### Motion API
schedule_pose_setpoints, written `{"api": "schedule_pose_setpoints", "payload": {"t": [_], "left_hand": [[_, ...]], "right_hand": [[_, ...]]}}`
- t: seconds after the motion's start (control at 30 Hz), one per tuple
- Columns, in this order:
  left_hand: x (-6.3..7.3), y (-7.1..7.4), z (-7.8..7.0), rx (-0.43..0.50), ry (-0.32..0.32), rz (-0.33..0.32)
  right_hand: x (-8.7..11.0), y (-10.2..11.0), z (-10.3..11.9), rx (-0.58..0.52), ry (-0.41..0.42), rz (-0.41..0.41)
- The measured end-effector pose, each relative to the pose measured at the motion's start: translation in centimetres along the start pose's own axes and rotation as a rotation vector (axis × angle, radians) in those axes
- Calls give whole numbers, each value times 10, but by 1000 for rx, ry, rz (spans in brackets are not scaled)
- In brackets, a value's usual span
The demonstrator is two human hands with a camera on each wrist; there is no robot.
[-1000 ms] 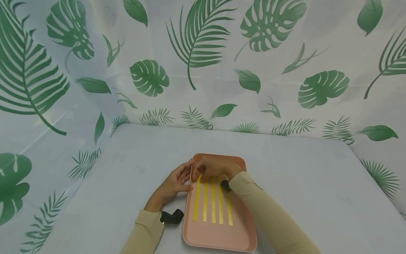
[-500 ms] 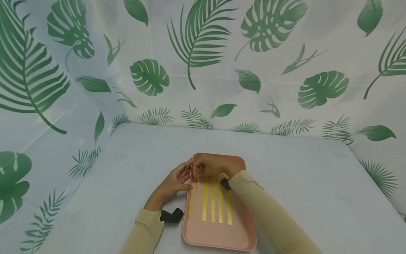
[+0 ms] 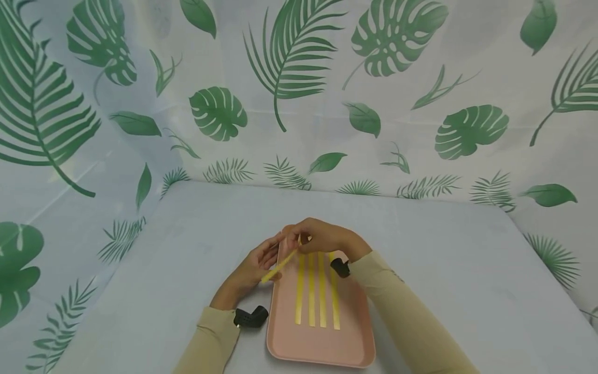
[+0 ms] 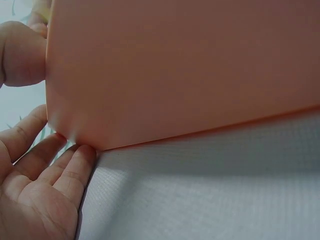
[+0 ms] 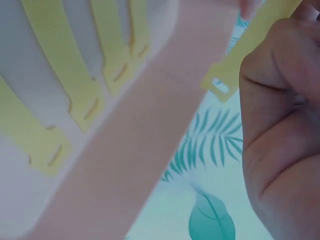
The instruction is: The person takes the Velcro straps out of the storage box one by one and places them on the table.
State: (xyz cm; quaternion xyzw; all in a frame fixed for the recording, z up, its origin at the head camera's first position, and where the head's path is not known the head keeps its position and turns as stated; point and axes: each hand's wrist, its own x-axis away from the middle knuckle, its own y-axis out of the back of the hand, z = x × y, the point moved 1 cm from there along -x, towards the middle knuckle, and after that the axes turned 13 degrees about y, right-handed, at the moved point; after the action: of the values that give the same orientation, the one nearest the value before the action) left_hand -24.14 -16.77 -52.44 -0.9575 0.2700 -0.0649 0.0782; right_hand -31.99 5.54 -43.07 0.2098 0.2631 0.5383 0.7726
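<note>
A pink tray (image 3: pixel 322 347) lies lengthwise in front of me on the table. My right hand (image 3: pixel 324 236), over the tray's far end, pinches one yellow strip (image 3: pixel 280 267) that slants down left across the rim toward my left thumb. In the right wrist view the end of this strip (image 5: pixel 250 50) has a slot cut in it. Several similar yellow strips (image 3: pixel 311 296) lie side by side in the tray. My left hand (image 3: pixel 254 267) rests along the tray's left side. In the left wrist view its fingertips (image 4: pixel 85 155) touch the tray's edge near a corner.
A pale cloth (image 3: pixel 444 270) covers the table around the tray. Behind and at the left hang white sheets (image 3: pixel 322 124) printed with green leaves. A black wrist camera (image 3: pixel 252 317) sits beside the tray's left edge, another (image 3: pixel 340 267) above its right side.
The leftmost yellow strip has been lifted off the tray by my right hand, which has risen; its near end has swung left over the rim. My left hand stays about where it was.
</note>
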Motion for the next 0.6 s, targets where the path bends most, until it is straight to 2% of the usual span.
{"api": "schedule_pose_setpoints", "payload": {"t": [0.17, 0.43, 0.6], "left_hand": [[-1, -1, 0, -13, -14, 1], [0, -3, -1, 20, 54, -9], [1, -4, -2, 17, 52, -8]], "right_hand": [[6, 6, 10, -15, -30, -58], [17, 16, 26, 9, -34, -140], [28, 19, 32, 14, -40, -191]]}}
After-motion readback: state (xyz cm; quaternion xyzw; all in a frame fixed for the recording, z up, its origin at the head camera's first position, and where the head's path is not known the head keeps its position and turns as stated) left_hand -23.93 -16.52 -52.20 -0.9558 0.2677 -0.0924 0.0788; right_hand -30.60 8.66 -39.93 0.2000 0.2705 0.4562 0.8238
